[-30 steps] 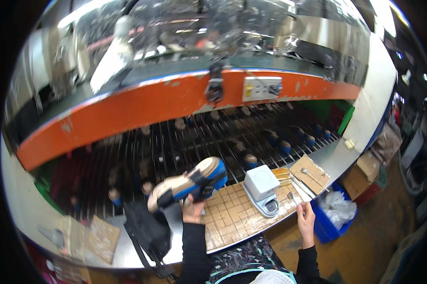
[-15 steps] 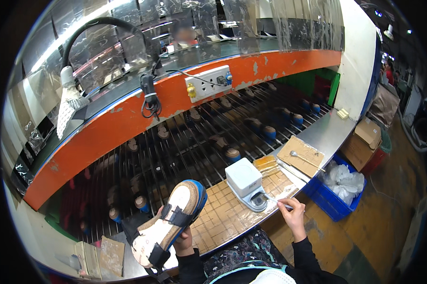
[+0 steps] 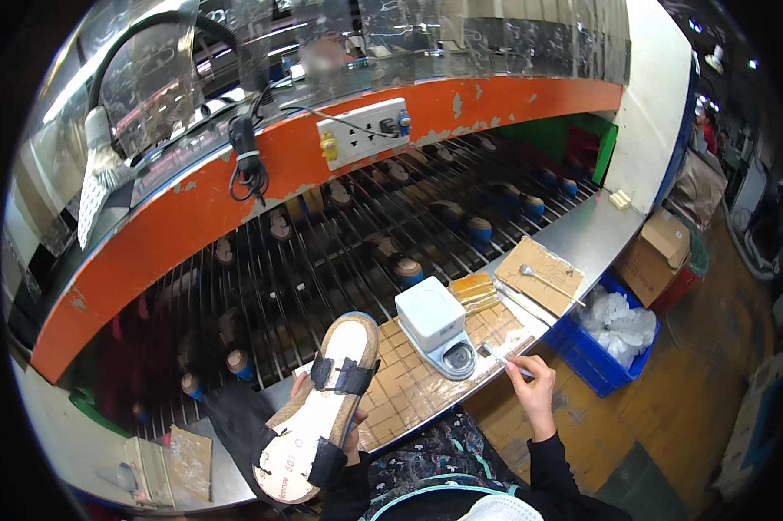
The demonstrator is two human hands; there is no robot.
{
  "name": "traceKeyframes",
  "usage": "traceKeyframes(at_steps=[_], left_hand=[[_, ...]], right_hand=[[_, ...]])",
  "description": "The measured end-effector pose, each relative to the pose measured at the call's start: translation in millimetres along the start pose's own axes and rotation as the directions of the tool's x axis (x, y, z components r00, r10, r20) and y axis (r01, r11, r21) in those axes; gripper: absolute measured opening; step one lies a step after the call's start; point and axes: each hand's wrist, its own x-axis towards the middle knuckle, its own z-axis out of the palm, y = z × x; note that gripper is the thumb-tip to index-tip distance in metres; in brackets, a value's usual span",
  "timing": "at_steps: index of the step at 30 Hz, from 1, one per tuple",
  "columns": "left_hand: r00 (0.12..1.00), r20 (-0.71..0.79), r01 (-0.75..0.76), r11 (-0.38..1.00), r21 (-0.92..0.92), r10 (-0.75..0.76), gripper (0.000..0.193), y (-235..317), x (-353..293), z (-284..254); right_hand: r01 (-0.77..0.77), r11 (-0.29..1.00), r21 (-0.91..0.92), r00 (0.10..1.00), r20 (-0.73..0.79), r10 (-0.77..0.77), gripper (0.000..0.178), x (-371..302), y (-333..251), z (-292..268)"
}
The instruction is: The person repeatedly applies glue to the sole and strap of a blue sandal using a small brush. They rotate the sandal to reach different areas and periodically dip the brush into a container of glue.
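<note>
My left hand (image 3: 354,437) is wrapped round the side of a sandal (image 3: 348,343), partly hidden behind it. The sandal has a pale footbed with red marks, black straps and a cork-brown edge, and its footbed side faces up toward me. In my right hand (image 3: 535,388), thumb and fingers pinch a thin white-handled brush (image 3: 501,357). The brush tip is just right of the small round dish (image 3: 458,357) on a white container (image 3: 431,314). That container stands on the tan board (image 3: 396,382) by the bench edge.
A cardboard piece (image 3: 543,269) bears a small round-headed stick (image 3: 555,284); a yellow block (image 3: 473,292) lies beside the container. Behind, shoes rest on a rod conveyor (image 3: 309,278) under an orange beam (image 3: 174,204). A blue crate (image 3: 591,369) with white plastic stands right.
The brush tip has come away from the dish's edge. The sandal has turned to face its footbed more toward me. The whole view has shifted slightly.
</note>
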Motion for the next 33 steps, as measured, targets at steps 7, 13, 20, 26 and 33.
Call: traceKeyframes(at_steps=[7,13,20,26,33], left_hand=[[0.906,-0.052,0.398,0.886,-0.237,-0.420,0.092,-39,-32,-37],[0.905,-0.103,0.375,0.888,-0.265,-0.413,0.093,-56,-35,-50],[0.891,-0.219,0.414,0.910,0.031,-0.398,0.089,-62,-52,-76],[0.826,-0.300,0.422,0.877,-0.232,-0.477,0.075,-47,-51,-88],[0.779,-0.101,0.542,0.746,-0.387,-0.619,0.064,-20,-30,-74]], right_hand=[[-0.401,0.724,0.561,0.912,0.315,0.261,0.026,-1,26,11],[-0.533,0.421,0.734,0.842,0.408,0.354,0.026,22,35,29],[-0.249,0.925,0.285,0.952,0.249,0.180,0.021,25,18,16],[0.147,0.975,-0.169,0.961,0.258,-0.100,0.013,14,3,-5],[0.380,0.835,-0.398,0.924,0.207,-0.322,0.007,17,0,23]])
